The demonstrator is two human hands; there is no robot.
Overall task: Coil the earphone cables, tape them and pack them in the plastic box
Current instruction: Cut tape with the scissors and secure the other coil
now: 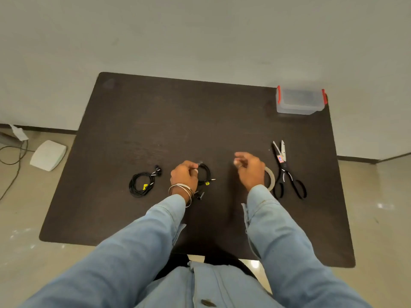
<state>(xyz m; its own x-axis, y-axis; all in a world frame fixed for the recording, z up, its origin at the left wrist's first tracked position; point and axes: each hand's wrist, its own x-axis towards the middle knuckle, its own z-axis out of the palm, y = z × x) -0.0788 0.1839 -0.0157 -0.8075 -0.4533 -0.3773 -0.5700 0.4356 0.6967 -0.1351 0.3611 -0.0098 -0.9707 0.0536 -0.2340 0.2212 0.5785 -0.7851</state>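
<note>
Your left hand (pixel 184 174) is curled round a black coil (pixel 204 174) near the middle of the table (pixel 155 121), pinching its near-left side; the coil lies flat, its plug tip sticking out to the right and its earbuds trailing toward you under your wrist. Your right hand (pixel 250 168) hovers just right of the coil, fingers loosely bent and holding nothing that can be made out; a small pale bit at the fingertips is too blurred to name. The tape (pixel 270 177) sits partly hidden behind that hand, touching or almost touching the scissors (pixel 288 172), which lie further right of the coil with blades slightly parted, pointing away from you, and handles toward you. A second coil (pixel 142 184) lies flat well left of the first, its buds at its far-right side. The box (pixel 300 101), lid on with red clips, stands at the table's far right corner, far beyond the coil. Bare tabletop stretches from the coil to the far edge and to the near edge between your sleeves (pixel 278 230).
</note>
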